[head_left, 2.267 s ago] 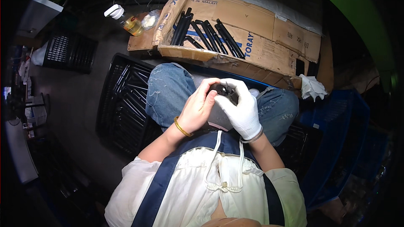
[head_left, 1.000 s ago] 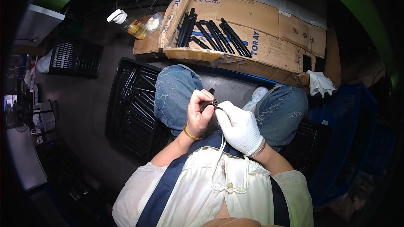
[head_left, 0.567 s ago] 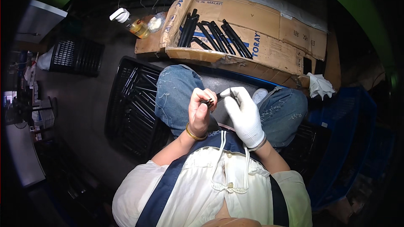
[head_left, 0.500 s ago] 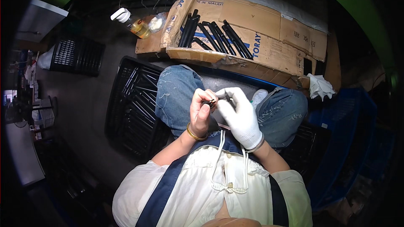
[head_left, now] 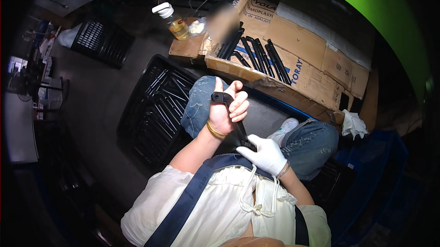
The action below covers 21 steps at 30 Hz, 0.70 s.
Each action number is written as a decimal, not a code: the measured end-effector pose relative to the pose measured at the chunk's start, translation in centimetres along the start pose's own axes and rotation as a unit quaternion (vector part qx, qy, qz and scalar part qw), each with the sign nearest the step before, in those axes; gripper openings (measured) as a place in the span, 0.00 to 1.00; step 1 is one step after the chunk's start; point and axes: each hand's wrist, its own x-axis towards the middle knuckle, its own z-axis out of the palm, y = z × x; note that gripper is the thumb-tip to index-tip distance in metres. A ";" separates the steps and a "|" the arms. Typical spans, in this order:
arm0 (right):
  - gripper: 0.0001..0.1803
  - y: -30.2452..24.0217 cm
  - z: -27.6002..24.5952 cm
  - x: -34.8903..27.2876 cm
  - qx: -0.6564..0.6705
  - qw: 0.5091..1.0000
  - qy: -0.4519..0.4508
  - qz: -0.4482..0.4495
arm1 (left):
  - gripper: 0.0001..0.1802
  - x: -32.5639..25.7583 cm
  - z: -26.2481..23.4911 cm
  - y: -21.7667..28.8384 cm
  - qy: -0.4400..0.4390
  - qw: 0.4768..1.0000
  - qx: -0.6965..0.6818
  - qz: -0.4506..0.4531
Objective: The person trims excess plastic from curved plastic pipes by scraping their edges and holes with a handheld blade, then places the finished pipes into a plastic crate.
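Note:
A black handle (head_left: 239, 127) with a bent end and a round hole in that end lies slantwise over my lap. My bare left hand (head_left: 224, 115), a gold bangle at its wrist, has its fingers curled round the upper part, and the bent end rests by the thumb. In a white knit glove, my right hand (head_left: 266, 156) pinches the lower end, close to my apron. Its fingertips partly cover that end. Beyond my knees, several similar black handles (head_left: 259, 54) lie in a cardboard box (head_left: 293, 93).
Left of my knee stands a black crate (head_left: 126, 118) full of black handles. A pump bottle (head_left: 176, 26) of yellow liquid is beside the box. A white glove (head_left: 354, 125) hangs at the box's right corner. Blue bins (head_left: 382, 160) are at the right, another black crate (head_left: 101, 41) far left.
The handle, earlier seen nearly end-on between both hands, now lies lengthwise. My right hand has moved down toward my body, apart from the left. The view has turned, shifting the surroundings rightward.

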 end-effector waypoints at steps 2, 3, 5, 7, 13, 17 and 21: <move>0.21 -0.1 0.5 -0.3 0.020 1.000 0.008 0.002 | 0.34 0.1 -0.1 0.0 -0.011 1.000 0.005 -0.015; 0.21 -0.4 0.3 -0.5 0.021 1.000 0.005 0.013 | 0.34 0.1 -0.2 -0.1 -0.012 1.000 0.005 -0.011; 0.21 -0.6 0.1 -0.6 0.029 0.999 0.006 0.024 | 0.34 0.2 -0.3 -0.2 -0.007 1.000 -0.019 -0.022; 0.21 -0.4 0.3 -0.8 0.040 0.999 0.016 0.021 | 0.34 0.5 -0.3 -0.3 -0.005 0.999 -0.036 -0.027; 0.20 0.1 0.3 -1.0 0.042 0.998 0.034 0.032 | 0.32 0.9 -1.7 -1.4 0.039 0.997 -0.058 -0.018; 0.16 1.0 1.2 -0.8 0.148 0.980 0.132 0.017 | 0.23 -1.2 -0.9 -5.7 0.239 0.955 0.172 -0.045; 0.08 0.9 1.0 -1.0 0.238 0.961 0.134 0.054 | 0.20 -2.4 0.2 -3.1 0.204 0.957 0.201 0.034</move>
